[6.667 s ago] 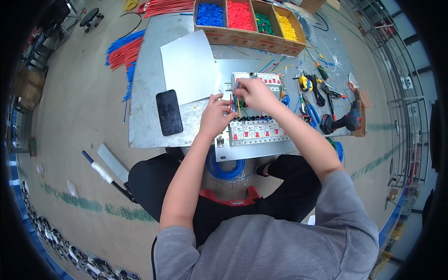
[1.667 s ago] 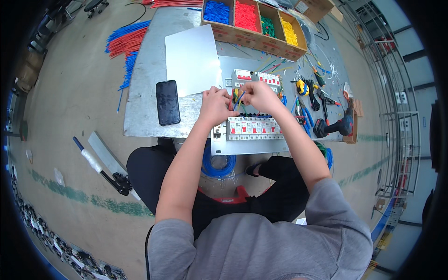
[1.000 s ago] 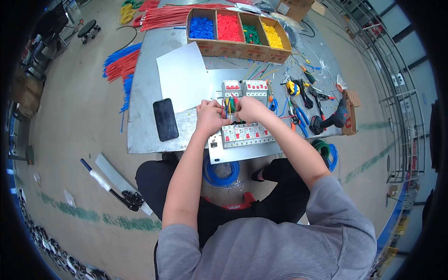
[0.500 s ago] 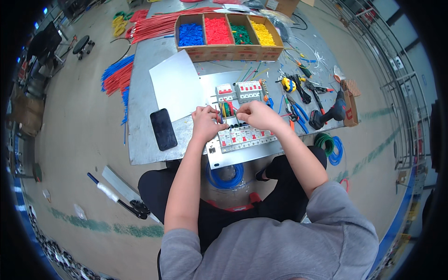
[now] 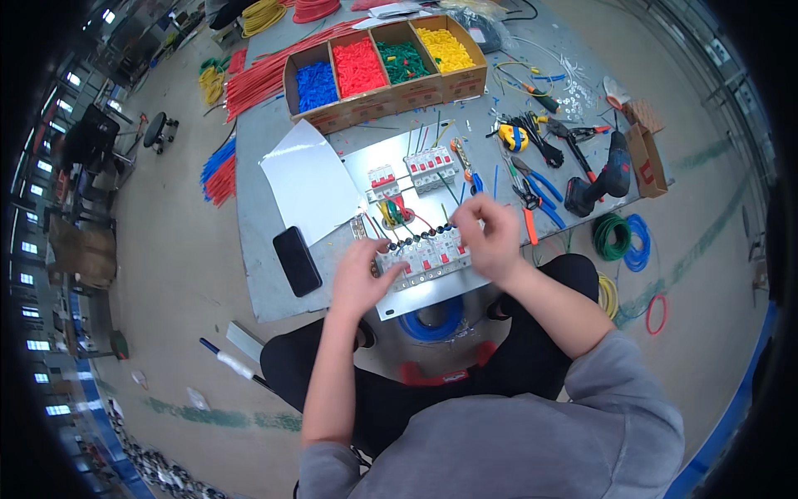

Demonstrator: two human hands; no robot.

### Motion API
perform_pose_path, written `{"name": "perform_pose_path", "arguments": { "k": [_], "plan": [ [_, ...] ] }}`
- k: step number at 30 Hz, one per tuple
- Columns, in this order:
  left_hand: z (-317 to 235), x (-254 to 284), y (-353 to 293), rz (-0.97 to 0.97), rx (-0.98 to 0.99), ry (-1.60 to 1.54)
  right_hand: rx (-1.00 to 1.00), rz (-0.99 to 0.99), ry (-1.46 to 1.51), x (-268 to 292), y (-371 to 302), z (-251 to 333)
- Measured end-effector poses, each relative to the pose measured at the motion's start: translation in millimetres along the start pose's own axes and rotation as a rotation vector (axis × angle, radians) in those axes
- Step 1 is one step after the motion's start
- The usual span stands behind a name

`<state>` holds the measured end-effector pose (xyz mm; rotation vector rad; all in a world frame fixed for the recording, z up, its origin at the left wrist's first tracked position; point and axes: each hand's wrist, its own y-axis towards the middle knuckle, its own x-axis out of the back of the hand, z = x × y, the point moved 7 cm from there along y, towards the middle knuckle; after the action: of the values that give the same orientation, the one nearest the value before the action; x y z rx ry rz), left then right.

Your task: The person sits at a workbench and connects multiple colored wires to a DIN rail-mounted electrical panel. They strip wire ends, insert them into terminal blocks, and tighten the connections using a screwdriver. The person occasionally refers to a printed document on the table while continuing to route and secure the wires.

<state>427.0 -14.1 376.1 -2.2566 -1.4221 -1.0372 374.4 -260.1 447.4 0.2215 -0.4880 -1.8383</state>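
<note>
On the table's near edge lies a silvery mounting plate [image 5: 347, 160] with circuit breakers. The near breaker row [image 5: 426, 263] has red switches and dark round wire ends along its far side. My left hand [image 5: 359, 273] is at this row's left end, thumb and fingers apart. Over its right end, my right hand [image 5: 492, 237] is raised with fingers curled into a pinch; anything between the fingertips is too small to make out. Behind the row, red, yellow and green wires [image 5: 396, 211] bunch at a hole. Farther back are a small breaker [image 5: 383, 180] and a wider breaker block [image 5: 431, 167].
A divided cardboard box [image 5: 357, 105] of blue, red, green and yellow caps stands at the back. Left are a white sheet [image 5: 306, 179] and a phone [image 5: 297, 261]. Right lie pliers [image 5: 544, 193], a tape measure [image 5: 513, 138] and a cordless drill [image 5: 600, 181]. Wire coils [image 5: 613, 236] sit on the floor.
Both hands have drawn apart from the bunched wires toward the near breaker row: the left nearer me, the right to the right. The wires behind the row now show. The whole view has tilted.
</note>
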Motion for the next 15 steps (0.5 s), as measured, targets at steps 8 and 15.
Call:
{"name": "perform_pose_path", "arguments": {
  "k": [8, 15],
  "plan": [
    [19.2, -39.3, 24.5, -0.074, 0.068, -0.073, 0.252, 0.511, -0.520, -77.2, -72.5, -21.4],
    [8.4, -48.7, 47.3, -0.283, 0.148, 0.036, 0.187, 0.629, -0.878, -87.4, -96.6, -54.5]
  ]
}}
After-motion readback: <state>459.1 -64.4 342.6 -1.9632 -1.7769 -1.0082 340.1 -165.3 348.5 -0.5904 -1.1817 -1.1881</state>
